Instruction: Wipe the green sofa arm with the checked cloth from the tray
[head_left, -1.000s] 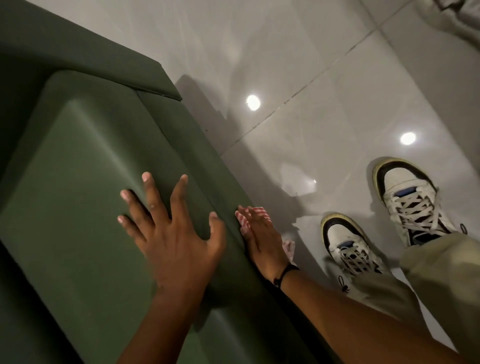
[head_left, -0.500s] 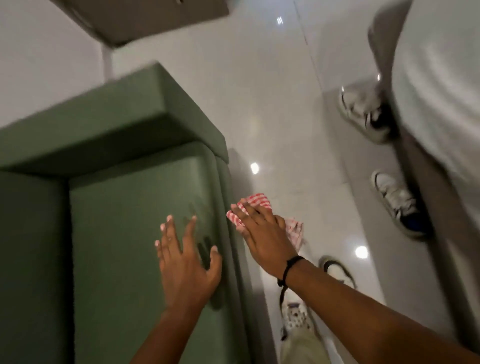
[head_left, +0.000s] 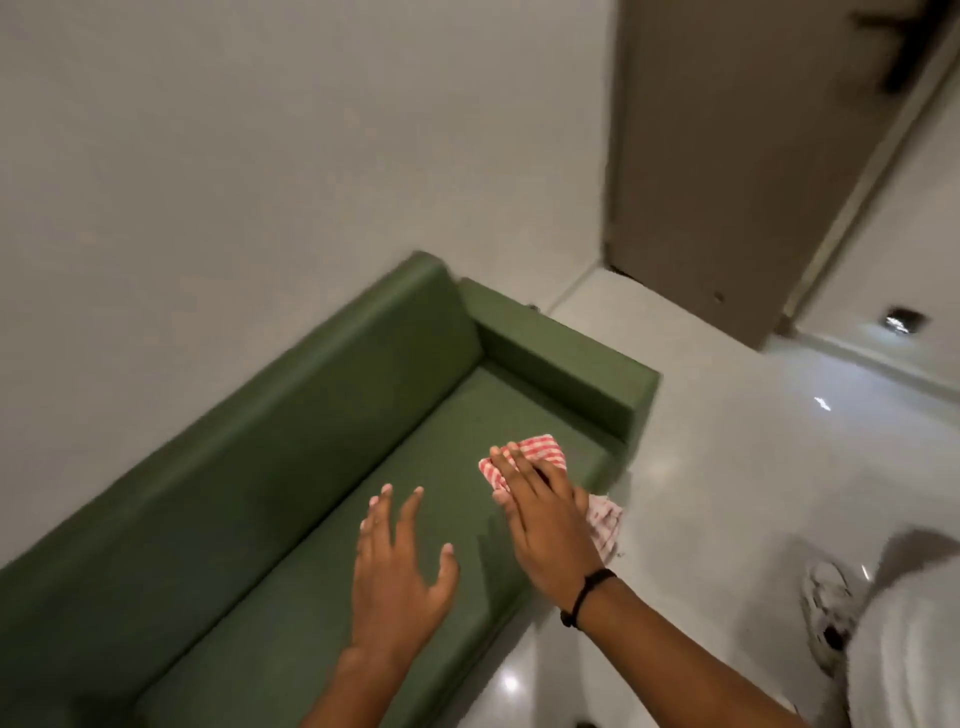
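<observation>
A green sofa (head_left: 270, 467) runs along the wall, and its arm (head_left: 566, 358) stands at the far end. My right hand (head_left: 545, 514) lies flat on the red-and-white checked cloth (head_left: 535, 452), pressing it on the seat cushion near the front edge, just short of the arm. A loose end of the cloth (head_left: 605, 525) hangs over the seat's front edge. My left hand (head_left: 400, 571) rests on the seat beside it, fingers spread, holding nothing. No tray is in view.
A pale wall (head_left: 260, 156) backs the sofa. A brown door (head_left: 727, 156) stands beyond the arm. Glossy white floor tiles (head_left: 727, 493) lie to the right. Another person's white shoe (head_left: 831, 608) and light clothing (head_left: 909, 649) are at the lower right.
The view has swung up and away from the sofa's edge to take in the whole seat and arm. My right hand with the cloth has come from the sofa's front face onto the seat top.
</observation>
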